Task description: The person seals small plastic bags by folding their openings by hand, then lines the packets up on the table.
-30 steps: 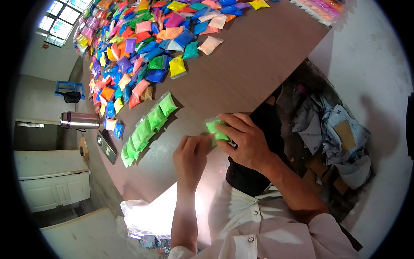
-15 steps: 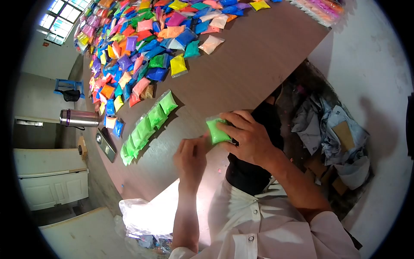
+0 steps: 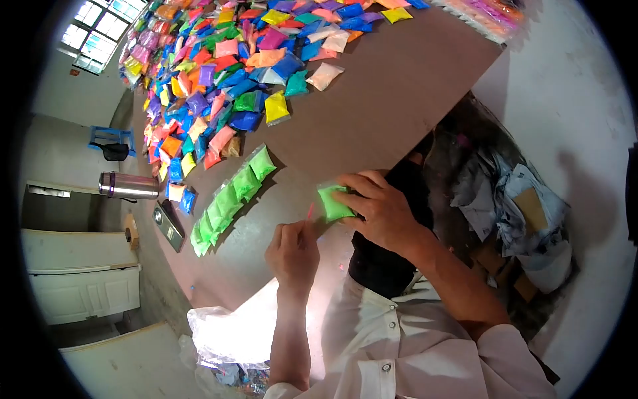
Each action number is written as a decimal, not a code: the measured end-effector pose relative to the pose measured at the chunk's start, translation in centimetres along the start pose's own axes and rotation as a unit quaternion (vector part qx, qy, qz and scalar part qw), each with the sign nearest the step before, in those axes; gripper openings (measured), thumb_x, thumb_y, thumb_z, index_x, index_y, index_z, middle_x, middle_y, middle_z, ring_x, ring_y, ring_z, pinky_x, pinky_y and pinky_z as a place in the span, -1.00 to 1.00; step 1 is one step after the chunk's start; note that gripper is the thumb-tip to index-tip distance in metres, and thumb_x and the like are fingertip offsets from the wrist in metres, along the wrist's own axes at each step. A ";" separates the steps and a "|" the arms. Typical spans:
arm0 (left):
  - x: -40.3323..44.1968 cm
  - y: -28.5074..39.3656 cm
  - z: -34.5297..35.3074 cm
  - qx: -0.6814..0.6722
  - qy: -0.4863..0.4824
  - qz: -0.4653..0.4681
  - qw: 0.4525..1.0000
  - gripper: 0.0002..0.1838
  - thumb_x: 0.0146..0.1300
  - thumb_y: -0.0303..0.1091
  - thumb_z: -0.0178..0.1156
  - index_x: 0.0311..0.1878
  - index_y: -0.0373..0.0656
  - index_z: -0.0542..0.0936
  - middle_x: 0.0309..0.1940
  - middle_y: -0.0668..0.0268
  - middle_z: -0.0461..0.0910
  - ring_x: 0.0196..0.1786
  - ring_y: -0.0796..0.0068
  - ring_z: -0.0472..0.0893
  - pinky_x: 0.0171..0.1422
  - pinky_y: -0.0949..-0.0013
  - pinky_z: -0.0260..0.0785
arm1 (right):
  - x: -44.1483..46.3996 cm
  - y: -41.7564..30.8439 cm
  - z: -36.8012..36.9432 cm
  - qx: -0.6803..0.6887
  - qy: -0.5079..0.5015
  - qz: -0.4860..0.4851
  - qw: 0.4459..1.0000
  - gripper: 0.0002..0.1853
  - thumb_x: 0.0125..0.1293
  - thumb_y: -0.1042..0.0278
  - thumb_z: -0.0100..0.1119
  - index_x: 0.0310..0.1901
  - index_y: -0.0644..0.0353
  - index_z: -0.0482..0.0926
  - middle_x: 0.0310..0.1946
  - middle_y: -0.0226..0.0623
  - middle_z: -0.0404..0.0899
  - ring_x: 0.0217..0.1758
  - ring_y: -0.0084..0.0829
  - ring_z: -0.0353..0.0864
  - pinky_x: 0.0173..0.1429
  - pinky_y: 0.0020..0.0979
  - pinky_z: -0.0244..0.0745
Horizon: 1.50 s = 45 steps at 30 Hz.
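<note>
My right hand (image 3: 380, 207) has its fingers curled over a small clear packet of bright green stuff (image 3: 332, 202), gripping it by its right side above the table's near edge. My left hand (image 3: 292, 254) is closed in a pinch just left of that packet, apart from it. From its fingertips sticks up a thin pink strip (image 3: 310, 211), too small to identify. Farther left on the table lies an overlapping slanted row of similar green packets (image 3: 227, 202).
A big heap of multicoloured packets (image 3: 219, 86) covers the far left of the brown table (image 3: 385, 100). A steel flask (image 3: 129, 185) and a dark phone (image 3: 169, 226) are near the left edge. Clear plastic (image 3: 222, 332) hangs at the near edge; crumpled wrappings (image 3: 518, 206) lie right, below table height.
My left hand has drawn slightly down and away from the green packet, and the pink strip now shows upright above its fingers. My right hand keeps its hold. The view has shifted slightly.
</note>
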<state>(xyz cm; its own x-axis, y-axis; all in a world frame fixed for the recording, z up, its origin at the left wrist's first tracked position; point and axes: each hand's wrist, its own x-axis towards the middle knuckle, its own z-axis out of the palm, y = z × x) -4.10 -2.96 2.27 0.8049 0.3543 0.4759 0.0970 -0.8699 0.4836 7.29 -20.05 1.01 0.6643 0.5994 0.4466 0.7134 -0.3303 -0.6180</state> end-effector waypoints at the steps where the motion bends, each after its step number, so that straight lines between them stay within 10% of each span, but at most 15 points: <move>1: -0.1 0.2 0.0 0.002 0.001 0.001 1.000 -0.87 0.27 -0.58 0.43 -0.33 -0.19 0.65 -0.49 0.24 0.60 -0.54 0.43 0.60 -0.47 0.38 0.40 | 0.1 0.1 0.0 0.001 0.001 -0.002 1.000 -0.55 0.02 0.37 0.56 0.01 0.16 0.74 0.16 -0.31 0.60 0.25 -0.20 0.56 0.27 -0.28 0.57; 19: 0.7 1.1 -0.7 -0.056 -0.038 -0.035 0.997 -0.97 0.32 -0.55 0.42 -0.24 -0.28 0.74 -0.42 0.25 0.69 -0.44 0.53 0.60 -0.34 0.42 0.42 | -1.3 0.2 0.1 0.034 0.024 -0.004 0.999 -0.49 0.11 0.25 0.55 0.13 0.12 0.69 0.22 -0.21 0.53 0.24 -0.14 0.57 0.26 -0.24 0.58; 28: 1.1 1.6 0.9 -0.085 -0.100 -0.043 0.990 -0.95 0.29 -0.53 0.44 -0.24 -0.29 0.75 -0.44 0.21 0.68 -0.45 0.49 0.64 -0.34 0.42 0.46 | -2.9 -2.4 1.8 0.180 0.024 0.276 0.944 -0.61 0.30 0.19 0.51 0.01 0.17 0.57 -0.25 -0.12 0.73 -0.23 -0.11 0.80 -0.16 -0.22 0.67; 31: 2.0 1.3 0.8 -0.069 -0.126 -0.059 0.988 -0.94 0.27 -0.52 0.45 -0.27 -0.30 0.75 -0.45 0.20 0.68 -0.45 0.47 0.65 -0.34 0.40 0.46 | -2.8 -1.8 3.2 0.271 0.066 0.301 0.912 -0.65 0.34 0.23 0.48 -0.02 0.22 0.57 -0.35 -0.11 0.73 -0.31 -0.15 0.81 -0.21 -0.27 0.65; 33: 2.7 1.2 0.7 -0.076 -0.134 -0.060 0.986 -0.93 0.27 -0.51 0.45 -0.28 -0.30 0.74 -0.46 0.19 0.68 -0.45 0.44 0.65 -0.33 0.39 0.47 | -2.6 -1.5 3.5 0.328 0.083 0.308 0.889 -0.74 0.40 0.40 0.40 -0.07 0.34 0.53 -0.47 -0.29 0.69 -0.45 -0.65 0.62 -0.34 -0.51 0.50; 45: 5.5 0.3 0.7 -0.046 -0.129 -0.041 0.990 -0.94 0.30 -0.51 0.39 -0.28 -0.30 0.73 -0.44 0.17 0.70 -0.44 0.39 0.69 -0.33 0.36 0.47 | -2.8 -1.0 3.1 0.356 0.112 0.316 0.872 -0.83 0.35 0.50 0.35 -0.15 0.37 0.56 -0.45 -0.37 0.67 -0.43 -0.71 0.58 -0.34 -0.55 0.47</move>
<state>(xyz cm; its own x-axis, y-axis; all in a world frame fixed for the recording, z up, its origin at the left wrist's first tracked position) 0.72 -1.55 4.55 0.9206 0.3122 0.2346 0.1239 -0.8031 0.5828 4.01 -19.17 -1.58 0.9585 0.2782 -0.0625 -0.0768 0.0407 -0.9962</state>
